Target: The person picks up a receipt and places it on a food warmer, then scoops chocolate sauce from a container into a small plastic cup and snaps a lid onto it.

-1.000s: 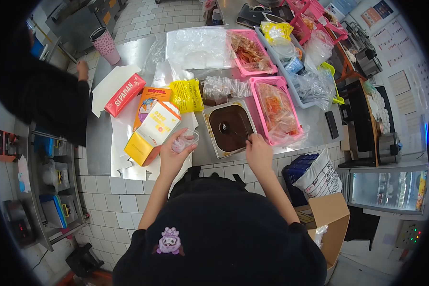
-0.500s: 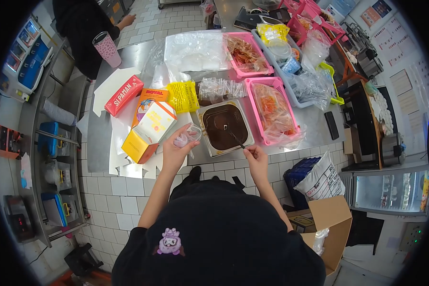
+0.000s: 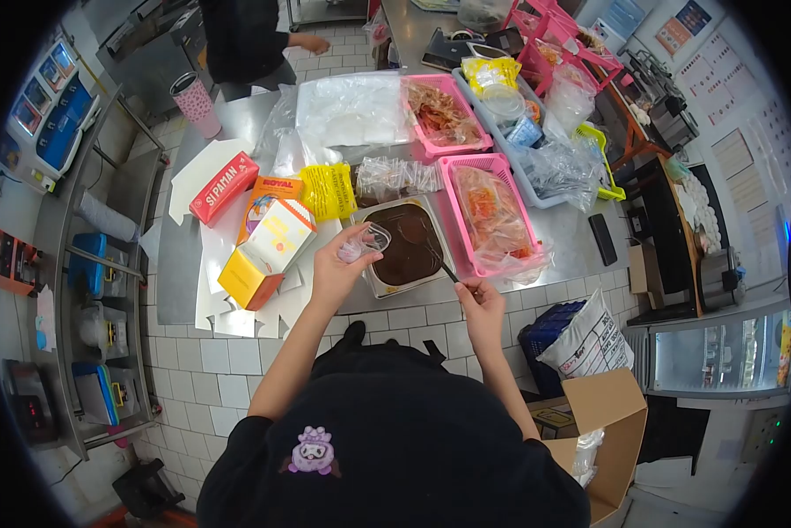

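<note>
Pan [image 3: 382, 289] of dark brown sauce [image 3: 404, 251]; utensil [image 3: 446, 266] in right hand [image 3: 483, 304], clear cup [image 3: 374, 236] in left hand [image 3: 336, 271]

Steel table [image 3: 177, 277] fills the middle. Another person [image 3: 241, 44] in dark clothes, far left, beyond the table, one forearm out. Open cardboard box [image 3: 600, 400] near right, below table level; white printed sack [image 3: 593, 339] just beyond it.

On the table, far right: blue-grey tray [image 3: 512, 160] heaped with plastic bags and packets. Left of it, two pink baskets, the far one [image 3: 455, 151] and the near one [image 3: 453, 198], both with reddish-orange food in clear plastic. Stack of white plastic sheets [image 3: 351, 114] at the far side, left of the far basket.

Pan sits near the table's near edge, just left of the near basket. Clear packets [image 3: 400, 179] lie just beyond it. Left side: white-and-yellow carton [image 3: 277, 236], red box [image 3: 224, 187], orange box [image 3: 278, 187], yellow packet [image 3: 328, 192]. Pink patterned tumbler [image 3: 196, 107] upright, far left. Dark phone [image 3: 602, 239] flat on the right.

Left hand: curled around the cup, at the pan's left side, cup overlapping the pan in view. Contents hard to make out. Right hand: thumb and fingers pinched on the utensil's thin dark handle, at the pan's near right corner. Utensil slants left and away over the sauce; cannot tell how deep its tip goes.
</note>
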A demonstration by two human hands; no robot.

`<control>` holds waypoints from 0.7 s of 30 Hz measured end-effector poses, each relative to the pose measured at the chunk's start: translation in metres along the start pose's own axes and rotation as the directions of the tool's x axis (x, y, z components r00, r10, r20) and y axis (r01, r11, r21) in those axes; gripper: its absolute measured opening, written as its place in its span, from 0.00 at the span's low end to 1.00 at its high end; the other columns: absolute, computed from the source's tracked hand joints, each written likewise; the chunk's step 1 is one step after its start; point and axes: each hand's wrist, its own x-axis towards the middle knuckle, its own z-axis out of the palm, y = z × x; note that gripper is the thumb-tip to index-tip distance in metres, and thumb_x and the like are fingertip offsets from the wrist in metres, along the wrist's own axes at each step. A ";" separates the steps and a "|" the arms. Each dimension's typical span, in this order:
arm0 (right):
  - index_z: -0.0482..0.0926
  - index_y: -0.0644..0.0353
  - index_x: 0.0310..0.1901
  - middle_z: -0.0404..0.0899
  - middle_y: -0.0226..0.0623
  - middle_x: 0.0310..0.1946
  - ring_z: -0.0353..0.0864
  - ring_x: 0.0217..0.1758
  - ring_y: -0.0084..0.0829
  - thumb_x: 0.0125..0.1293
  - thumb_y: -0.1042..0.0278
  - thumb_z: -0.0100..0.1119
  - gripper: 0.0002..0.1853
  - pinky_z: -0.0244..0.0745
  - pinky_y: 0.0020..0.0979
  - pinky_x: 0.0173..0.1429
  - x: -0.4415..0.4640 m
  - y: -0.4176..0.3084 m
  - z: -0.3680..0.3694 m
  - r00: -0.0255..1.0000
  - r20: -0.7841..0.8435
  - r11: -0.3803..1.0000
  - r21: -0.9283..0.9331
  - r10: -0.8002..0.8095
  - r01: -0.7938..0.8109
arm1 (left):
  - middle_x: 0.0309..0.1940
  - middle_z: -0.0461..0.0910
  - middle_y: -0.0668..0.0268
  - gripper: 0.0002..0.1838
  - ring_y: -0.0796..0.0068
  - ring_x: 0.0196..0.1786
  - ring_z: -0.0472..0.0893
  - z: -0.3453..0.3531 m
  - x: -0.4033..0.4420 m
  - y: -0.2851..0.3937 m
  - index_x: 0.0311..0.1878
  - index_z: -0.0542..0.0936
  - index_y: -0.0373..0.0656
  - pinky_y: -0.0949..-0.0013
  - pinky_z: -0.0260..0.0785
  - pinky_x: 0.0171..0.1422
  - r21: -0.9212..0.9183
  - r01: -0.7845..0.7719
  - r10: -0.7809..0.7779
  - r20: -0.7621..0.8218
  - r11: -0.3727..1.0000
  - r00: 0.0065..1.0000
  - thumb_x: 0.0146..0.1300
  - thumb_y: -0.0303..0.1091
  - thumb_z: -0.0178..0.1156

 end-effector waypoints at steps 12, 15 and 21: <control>0.78 0.64 0.37 0.79 0.32 0.28 0.70 0.23 0.19 0.61 0.76 0.62 0.04 0.65 0.23 0.28 -0.009 -0.077 0.011 0.909 0.042 0.844 -0.355 -0.415 0.402 | 0.44 0.83 0.60 0.27 0.76 0.47 0.81 0.022 0.009 0.007 0.58 0.76 0.35 0.73 0.73 0.54 -0.149 -0.084 0.080 -0.032 0.985 0.996 0.52 0.21 0.70; 0.79 0.63 0.37 0.79 0.35 0.30 0.73 0.23 0.26 0.59 0.77 0.63 0.05 0.68 0.27 0.29 -0.010 -0.083 0.013 0.852 0.077 0.735 -0.470 -0.518 0.489 | 0.45 0.83 0.60 0.27 0.75 0.47 0.81 0.023 0.008 0.012 0.57 0.76 0.34 0.72 0.73 0.54 -0.129 -0.106 0.099 -0.061 0.986 0.993 0.51 0.21 0.70; 0.80 0.61 0.37 0.80 0.37 0.32 0.79 0.31 0.38 0.56 0.78 0.63 0.07 0.72 0.33 0.35 0.002 -0.070 0.007 0.618 0.168 0.433 -0.576 -0.768 0.694 | 0.46 0.82 0.58 0.29 0.74 0.48 0.81 0.021 0.008 0.013 0.58 0.74 0.32 0.71 0.74 0.55 -0.179 -0.081 0.072 -0.054 0.980 0.996 0.50 0.22 0.72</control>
